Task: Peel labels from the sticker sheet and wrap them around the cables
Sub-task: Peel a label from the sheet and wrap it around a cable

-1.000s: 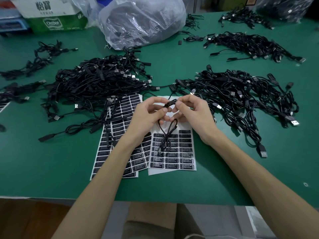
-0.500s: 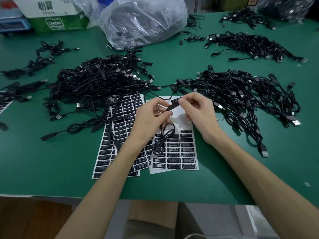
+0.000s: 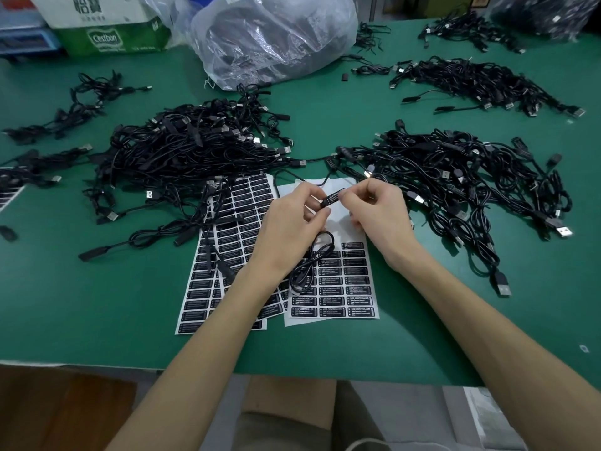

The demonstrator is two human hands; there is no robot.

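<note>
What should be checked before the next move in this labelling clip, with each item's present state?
1. Grip: left hand and right hand both pinch the controller: ok.
2. Label on the controller, print facing up: ok.
3. Label's edges pressed down all round: cannot tell.
4. Cable loop hangs over the sticker sheet, clear of the left pile and right pile: ok.
5. Sticker sheet has labels remaining: ok.

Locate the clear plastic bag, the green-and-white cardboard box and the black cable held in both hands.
Clear plastic bag (image 3: 276, 37): head view, crinkled front.
Green-and-white cardboard box (image 3: 110, 27): head view, printed front.
Black cable (image 3: 332, 198): head view, labelled section.
</note>
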